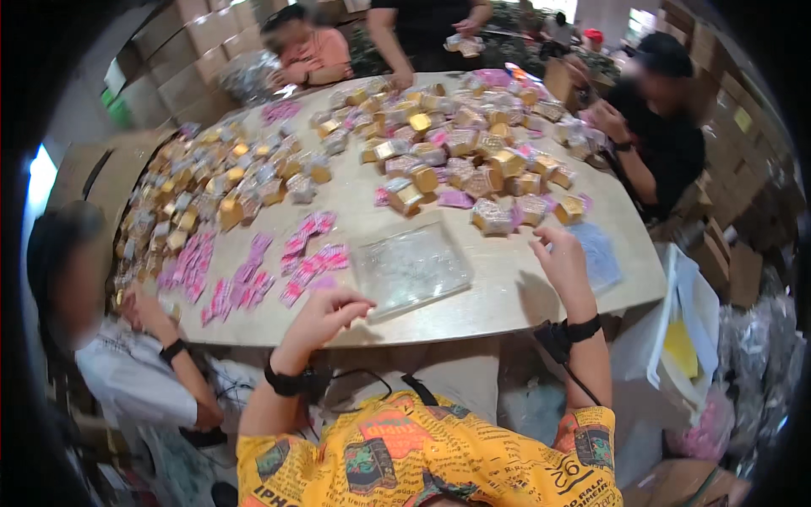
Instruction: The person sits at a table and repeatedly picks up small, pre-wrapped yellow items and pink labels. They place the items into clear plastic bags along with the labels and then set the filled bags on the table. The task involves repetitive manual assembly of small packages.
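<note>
My left hand [328, 314] is over the table's front edge, its thumb and fingertips drawn together beside the near left corner of a stack of flat clear plastic bags [411, 266]. Anything pinched there is too small to make out. Farther right, my right hand [561, 258] is raised above the table with fingers curled in a pinch; what they hold, if anything, does not show. Just beyond it lie gold-and-clear packaged pieces [492, 218]. A bluish sheet of plastic film [594, 256] rests on its right. Pink printed sachets [306, 245] lie in rows left of the bags.
Heaps of gold packages [228, 173] cover the table's left and far parts. Co-workers sit at the left [127, 363] and right [663, 127], with others across the table. A white bin [676, 321] stands at the right edge; cardboard boxes [190, 63] are stacked behind.
</note>
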Motion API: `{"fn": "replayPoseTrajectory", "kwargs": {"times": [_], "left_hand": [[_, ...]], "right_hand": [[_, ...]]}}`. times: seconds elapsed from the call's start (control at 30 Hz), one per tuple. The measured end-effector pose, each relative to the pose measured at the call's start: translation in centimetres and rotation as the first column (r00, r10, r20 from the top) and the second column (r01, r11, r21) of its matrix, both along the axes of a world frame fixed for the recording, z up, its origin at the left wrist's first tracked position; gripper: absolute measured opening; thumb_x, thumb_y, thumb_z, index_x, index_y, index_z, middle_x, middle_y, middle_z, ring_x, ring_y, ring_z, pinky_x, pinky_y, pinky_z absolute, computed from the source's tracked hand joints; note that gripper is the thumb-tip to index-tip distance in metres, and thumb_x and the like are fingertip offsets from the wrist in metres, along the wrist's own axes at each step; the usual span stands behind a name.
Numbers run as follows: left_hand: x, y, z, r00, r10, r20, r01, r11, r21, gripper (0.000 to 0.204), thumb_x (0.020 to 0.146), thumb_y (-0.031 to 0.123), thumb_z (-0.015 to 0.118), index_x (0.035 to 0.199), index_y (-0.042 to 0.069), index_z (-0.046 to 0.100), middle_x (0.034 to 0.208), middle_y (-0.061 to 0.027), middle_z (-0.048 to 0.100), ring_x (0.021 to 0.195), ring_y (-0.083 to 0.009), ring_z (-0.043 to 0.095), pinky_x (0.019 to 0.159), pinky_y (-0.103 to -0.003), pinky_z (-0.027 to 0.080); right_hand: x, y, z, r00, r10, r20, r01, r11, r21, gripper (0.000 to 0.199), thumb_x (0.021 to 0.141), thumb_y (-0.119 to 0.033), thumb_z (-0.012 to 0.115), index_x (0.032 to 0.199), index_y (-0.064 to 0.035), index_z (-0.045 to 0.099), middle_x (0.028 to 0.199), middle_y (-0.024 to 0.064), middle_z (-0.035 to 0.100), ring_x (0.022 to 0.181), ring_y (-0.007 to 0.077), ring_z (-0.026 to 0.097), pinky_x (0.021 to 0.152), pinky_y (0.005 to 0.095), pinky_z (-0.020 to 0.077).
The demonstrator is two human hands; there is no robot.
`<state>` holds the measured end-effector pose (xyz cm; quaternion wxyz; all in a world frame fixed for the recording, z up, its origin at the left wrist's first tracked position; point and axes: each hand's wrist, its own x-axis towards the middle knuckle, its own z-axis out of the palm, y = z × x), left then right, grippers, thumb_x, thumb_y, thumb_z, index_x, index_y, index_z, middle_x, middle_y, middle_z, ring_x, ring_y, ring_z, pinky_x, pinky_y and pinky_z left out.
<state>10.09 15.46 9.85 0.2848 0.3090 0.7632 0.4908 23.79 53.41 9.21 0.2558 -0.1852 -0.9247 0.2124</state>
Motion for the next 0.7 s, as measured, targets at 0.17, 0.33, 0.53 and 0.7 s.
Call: {"fn": "replayPoseTrajectory", "kwargs": {"times": [0.17, 0.33, 0.53, 0.7], "left_hand": [[-4.1, -5.2, 0.3, 0.924, 0.076, -0.375, -0.131, 0.984, -0.124, 0.021, 0.084, 0.019, 0.066, 0.097, 0.002, 0.069, 0.078, -0.0066, 0.065, 0.069, -0.0118, 0.058, 0.063, -0.026, 0.046], [-5.2, -7.1, -2.4, 0.786, 0.273, -0.554, -0.394, 0.913, -0.109, 0.023, 0.080, 0.021, 0.068, 0.094, 0.003, 0.069, 0.085, -0.0111, 0.064, 0.073, -0.0228, 0.062, 0.067, -0.032, 0.048], [-7.0, -5.5, -4.3, 0.719, 0.146, -0.680, -0.354, 0.918, -0.177, 0.036, 0.073, 0.018, 0.069, 0.105, 0.004, 0.063, 0.094, -0.0129, 0.058, 0.089, -0.0311, 0.059, 0.077, -0.040, 0.049], [-7.2, -3.4, -5.1, 0.741, -0.038, -0.670, -0.222, 0.928, -0.298, 0.049, 0.067, 0.015, 0.075, 0.112, 0.006, 0.057, 0.104, -0.0153, 0.053, 0.101, -0.0330, 0.054, 0.082, -0.041, 0.047]], "right_hand": [[-5.1, -6.0, 0.9, 0.942, 0.330, 0.056, -0.331, 0.943, 0.009, 0.021, 0.078, -0.016, 0.068, 0.093, -0.0025, 0.069, 0.078, 0.0126, 0.067, 0.068, 0.0249, 0.063, 0.064, 0.0347, 0.0495], [-10.5, -8.8, 0.1, 0.759, 0.424, 0.493, -0.520, 0.851, 0.069, 0.026, 0.071, -0.020, 0.071, 0.095, -0.0084, 0.070, 0.087, 0.0135, 0.066, 0.087, 0.0311, 0.064, 0.078, 0.0403, 0.0504], [-13.6, -12.4, -4.3, 0.671, 0.526, 0.523, -0.629, 0.777, 0.025, 0.031, 0.068, -0.019, 0.070, 0.097, -0.0092, 0.067, 0.097, 0.0143, 0.062, 0.087, 0.0341, 0.062, 0.077, 0.0419, 0.0506], [-14.4, -12.1, -6.0, 0.674, 0.556, 0.487, -0.591, 0.801, -0.097, 0.015, 0.070, -0.017, 0.068, 0.081, -0.0060, 0.068, 0.084, 0.0154, 0.065, 0.080, 0.0338, 0.063, 0.071, 0.0426, 0.0502]]}}
